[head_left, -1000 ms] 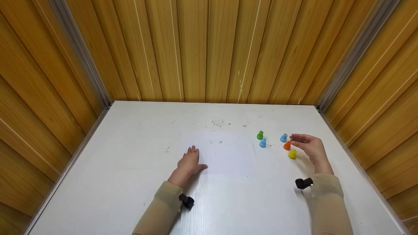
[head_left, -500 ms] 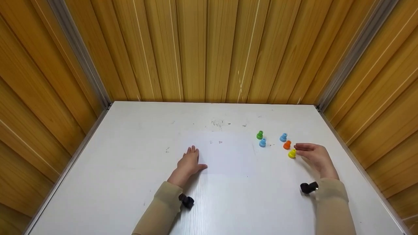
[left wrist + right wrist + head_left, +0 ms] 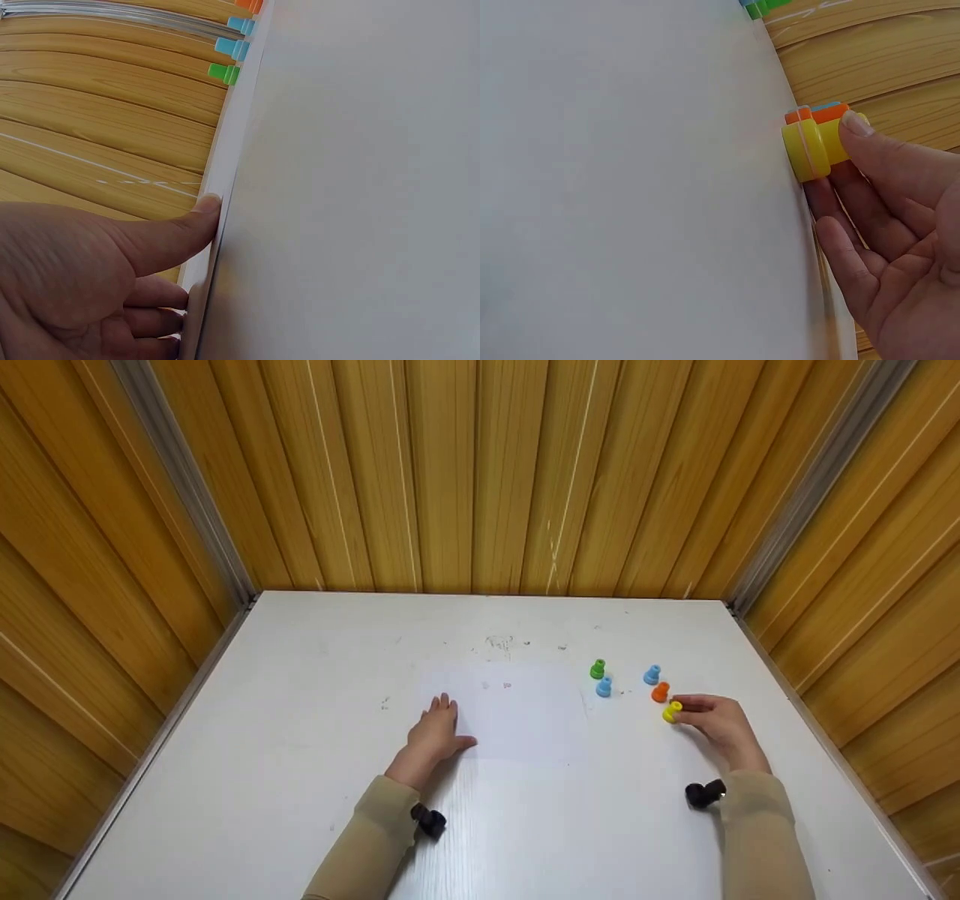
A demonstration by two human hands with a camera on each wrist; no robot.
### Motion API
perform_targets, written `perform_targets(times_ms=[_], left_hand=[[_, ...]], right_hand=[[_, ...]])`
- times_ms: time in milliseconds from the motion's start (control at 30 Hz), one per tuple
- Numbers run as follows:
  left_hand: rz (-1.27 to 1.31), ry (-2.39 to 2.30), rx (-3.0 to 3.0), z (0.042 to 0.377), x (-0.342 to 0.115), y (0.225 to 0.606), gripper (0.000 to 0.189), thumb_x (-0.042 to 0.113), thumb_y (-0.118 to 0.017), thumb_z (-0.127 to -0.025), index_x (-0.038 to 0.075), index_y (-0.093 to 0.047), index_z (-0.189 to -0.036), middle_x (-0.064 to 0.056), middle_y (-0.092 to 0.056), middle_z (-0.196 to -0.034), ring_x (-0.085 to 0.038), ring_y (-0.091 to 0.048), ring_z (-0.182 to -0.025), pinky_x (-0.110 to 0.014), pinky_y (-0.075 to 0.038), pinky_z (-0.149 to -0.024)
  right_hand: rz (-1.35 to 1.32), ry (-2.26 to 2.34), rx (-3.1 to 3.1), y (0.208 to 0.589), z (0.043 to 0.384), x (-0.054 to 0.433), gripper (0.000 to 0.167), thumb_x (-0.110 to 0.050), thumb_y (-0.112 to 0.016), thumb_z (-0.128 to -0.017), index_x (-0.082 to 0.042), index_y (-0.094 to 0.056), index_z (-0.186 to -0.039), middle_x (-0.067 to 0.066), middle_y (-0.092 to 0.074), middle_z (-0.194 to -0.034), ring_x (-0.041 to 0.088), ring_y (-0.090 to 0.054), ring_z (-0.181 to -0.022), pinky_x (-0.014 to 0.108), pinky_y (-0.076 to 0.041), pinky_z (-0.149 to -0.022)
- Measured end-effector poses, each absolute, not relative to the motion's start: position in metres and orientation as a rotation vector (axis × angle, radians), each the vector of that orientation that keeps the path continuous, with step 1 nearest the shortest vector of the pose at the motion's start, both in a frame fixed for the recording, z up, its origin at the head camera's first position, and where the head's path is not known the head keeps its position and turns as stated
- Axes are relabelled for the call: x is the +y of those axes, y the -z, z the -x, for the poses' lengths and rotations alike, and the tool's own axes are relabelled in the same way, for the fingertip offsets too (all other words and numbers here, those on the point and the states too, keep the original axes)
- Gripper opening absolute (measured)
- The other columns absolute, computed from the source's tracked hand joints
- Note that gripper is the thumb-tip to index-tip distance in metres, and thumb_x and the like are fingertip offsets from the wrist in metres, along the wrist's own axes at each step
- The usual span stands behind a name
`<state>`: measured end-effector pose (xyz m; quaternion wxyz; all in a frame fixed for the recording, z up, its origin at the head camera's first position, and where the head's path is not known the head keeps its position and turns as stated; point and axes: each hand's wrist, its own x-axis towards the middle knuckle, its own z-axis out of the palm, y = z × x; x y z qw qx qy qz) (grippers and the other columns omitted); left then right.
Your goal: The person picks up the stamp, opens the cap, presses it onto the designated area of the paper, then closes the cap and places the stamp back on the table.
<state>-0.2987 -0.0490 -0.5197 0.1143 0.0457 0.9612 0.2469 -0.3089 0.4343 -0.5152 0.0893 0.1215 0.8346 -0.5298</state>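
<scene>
My right hand (image 3: 718, 726) pinches a small yellow toy stamp (image 3: 670, 712), which has a round base and a narrower handle. In the right wrist view the thumb lies on the handle of the yellow stamp (image 3: 807, 150), and its base is right at the white table surface. Just beyond it stands an orange stamp (image 3: 660, 692), with a blue stamp (image 3: 652, 675) farther back. My left hand (image 3: 435, 733) rests flat at the left side of a white sheet of paper (image 3: 525, 727), thumb spread out; the left wrist view shows the thumb (image 3: 176, 238) against the surface.
A green stamp (image 3: 597, 669) and another blue stamp (image 3: 604, 687) stand right of the paper. Two small faint marks (image 3: 507, 685) show on the sheet. Dark smudges (image 3: 499, 643) dot the white table (image 3: 262, 720). Wood-patterned walls (image 3: 495, 480) enclose the back and both sides.
My right hand has come from beside the far blue stamp toward me, down to the yellow stamp, and now pinches it. The left hand has stayed in place.
</scene>
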Motion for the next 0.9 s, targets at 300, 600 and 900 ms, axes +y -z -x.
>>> perform_targets(times_ms=[300,600,900], left_hand=[[-0.144,-0.728,2.825,0.2983,-0.0494,0.5196,0.087,0.035,-0.080,-0.090,-0.006,-0.038,-0.155,-0.024,-0.025,-0.168,-0.037,-0.021,-0.159,-0.049,-0.022,-0.131],[-0.133,-0.737,2.821,0.2971,-0.0491,0.5202,0.087,0.035,-0.080,-0.090,-0.005,-0.038,-0.155,-0.024,-0.023,-0.169,-0.037,-0.020,-0.159,-0.049,-0.021,-0.131],[-0.148,-0.739,2.828,0.2972,-0.0506,0.5188,0.087,0.036,-0.081,-0.089,-0.005,-0.040,-0.154,-0.024,-0.026,-0.168,-0.036,-0.022,-0.159,-0.048,-0.024,-0.131]], right_hand=[[-0.393,1.569,2.497,0.5159,0.3081,0.4314,0.061,-0.024,-0.080,-0.092,-0.004,-0.057,-0.145,0.016,-0.057,-0.147,0.018,-0.056,-0.126,0.011,-0.055,-0.092],[-0.407,1.592,2.484,0.5161,0.3057,0.4294,0.060,-0.026,-0.078,-0.093,-0.005,-0.057,-0.145,0.016,-0.055,-0.149,0.023,-0.053,-0.131,0.014,-0.055,-0.097],[-0.346,1.616,2.524,0.5136,0.3042,0.4309,0.057,-0.022,-0.076,-0.095,0.000,-0.056,-0.144,0.008,-0.063,-0.134,0.003,-0.061,-0.107,0.011,-0.056,-0.091]])
